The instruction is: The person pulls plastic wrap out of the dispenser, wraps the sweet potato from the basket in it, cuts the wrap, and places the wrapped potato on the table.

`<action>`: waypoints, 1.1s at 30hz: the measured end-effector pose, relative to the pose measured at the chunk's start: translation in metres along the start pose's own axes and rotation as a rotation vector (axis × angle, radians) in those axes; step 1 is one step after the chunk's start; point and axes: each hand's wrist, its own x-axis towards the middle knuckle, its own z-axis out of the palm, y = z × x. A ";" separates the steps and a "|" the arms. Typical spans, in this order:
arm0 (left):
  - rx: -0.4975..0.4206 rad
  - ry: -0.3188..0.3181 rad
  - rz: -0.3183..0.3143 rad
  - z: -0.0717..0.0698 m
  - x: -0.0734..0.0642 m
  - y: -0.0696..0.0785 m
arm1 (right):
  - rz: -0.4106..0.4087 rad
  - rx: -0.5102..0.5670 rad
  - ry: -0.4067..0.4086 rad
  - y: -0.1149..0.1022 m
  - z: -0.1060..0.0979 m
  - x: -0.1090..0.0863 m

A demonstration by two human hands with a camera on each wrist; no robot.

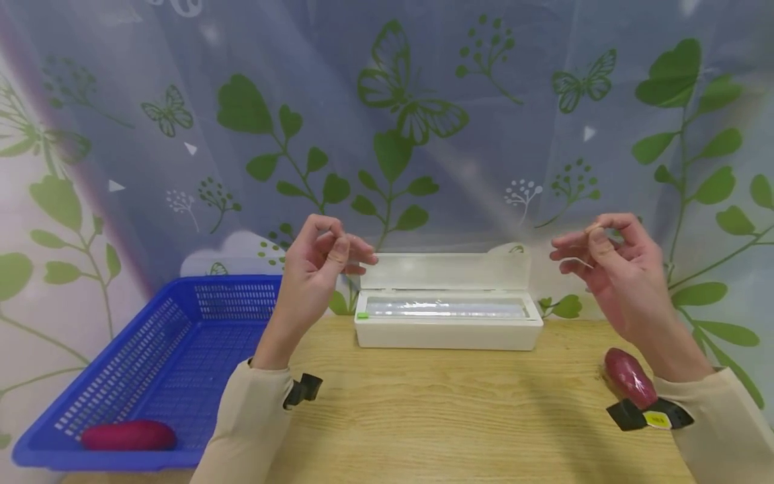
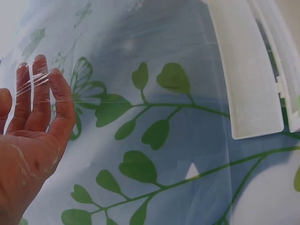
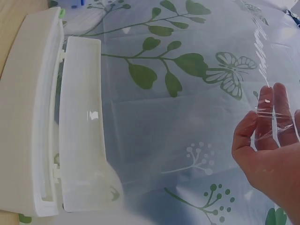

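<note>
A clear sheet of cling film (image 3: 261,51) stretches between the two raised hands, showing mainly as shiny streaks and creases. My left hand (image 1: 317,262) pinches its left side between thumb and forefinger, with the other fingers spread behind the film. On the right, my right hand (image 1: 625,275) pinches the opposite side in the same way. Below and between them is a white cling film dispenser (image 1: 447,333) at the back of the table. Its lid (image 1: 444,271) stands up, and a roll of film (image 1: 447,308) shows inside.
A blue plastic basket (image 1: 199,289) is at the left, with a reddish-purple oblong item like a sweet potato (image 1: 129,435) at its front. A similar, shiny film-wrapped one (image 1: 629,378) lies by the right wrist. A leaf-patterned curtain (image 1: 423,181) hangs behind the wooden table (image 1: 435,410).
</note>
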 end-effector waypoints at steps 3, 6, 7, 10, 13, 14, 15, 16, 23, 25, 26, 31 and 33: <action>-0.002 -0.007 -0.010 0.002 -0.012 0.001 | 0.008 0.003 -0.020 0.000 0.000 -0.009; 0.000 -0.021 -0.037 0.003 -0.022 0.000 | 0.018 -0.032 -0.026 -0.001 0.000 -0.019; -0.002 -0.027 -0.047 0.003 -0.025 -0.001 | 0.019 -0.033 -0.030 0.000 0.000 -0.022; -0.004 -0.046 -0.076 0.003 -0.033 -0.004 | 0.040 -0.070 -0.046 0.001 0.000 -0.032; -0.018 -0.075 -0.097 0.003 -0.041 -0.008 | 0.070 -0.066 -0.082 0.005 -0.003 -0.040; -0.024 -0.092 -0.105 0.003 -0.044 -0.010 | 0.082 -0.070 -0.095 0.007 -0.004 -0.043; -0.029 -0.110 -0.118 0.003 -0.047 -0.012 | 0.095 -0.068 -0.107 0.009 -0.006 -0.046; -0.033 -0.129 -0.133 0.004 -0.050 -0.014 | 0.118 -0.090 -0.111 0.010 -0.007 -0.049; -0.052 -0.261 -0.238 0.007 -0.072 -0.028 | 0.283 -0.078 -0.195 0.019 -0.024 -0.073; -0.063 -0.315 -0.272 0.009 -0.078 -0.033 | 0.329 -0.065 -0.238 0.024 -0.031 -0.080; -0.066 -0.346 -0.291 0.010 -0.080 -0.036 | 0.354 -0.065 -0.257 0.026 -0.035 -0.084; -0.059 -0.489 -0.410 0.012 -0.095 -0.049 | 0.512 -0.071 -0.291 0.037 -0.050 -0.106; -0.046 -0.534 -0.461 0.013 -0.100 -0.053 | 0.584 -0.077 -0.298 0.041 -0.056 -0.114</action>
